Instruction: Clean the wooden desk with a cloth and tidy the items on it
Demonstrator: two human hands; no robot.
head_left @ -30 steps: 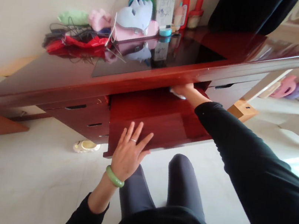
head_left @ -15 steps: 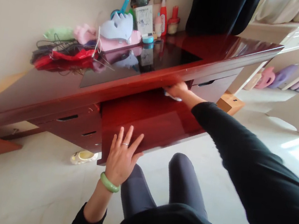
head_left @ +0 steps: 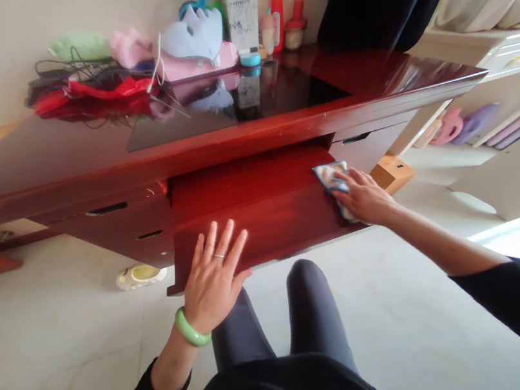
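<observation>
A dark red pull-out tray (head_left: 259, 201) sticks out from under the top of the wooden desk (head_left: 295, 119). My right hand (head_left: 362, 194) presses a white cloth with blue edging (head_left: 331, 174) onto the tray's right end, its fingers over the cloth. At the tray's front left, my left hand (head_left: 213, 279) lies flat with fingers spread, holding nothing. It wears a ring and a green bangle (head_left: 192, 328).
On the desktop stand a pale blue face mask device (head_left: 193, 35), a red bottle (head_left: 278, 15), a white box (head_left: 242, 19) and a red bag (head_left: 103, 96) with cables. A yellow shoe (head_left: 141, 276) lies on the floor. A wooden box (head_left: 393, 174) sits right of the desk.
My right hand has drawn the cloth from the tray's back, under the desktop edge, out toward its front right corner. My left hand stays in nearly the same place. The view has shifted slightly.
</observation>
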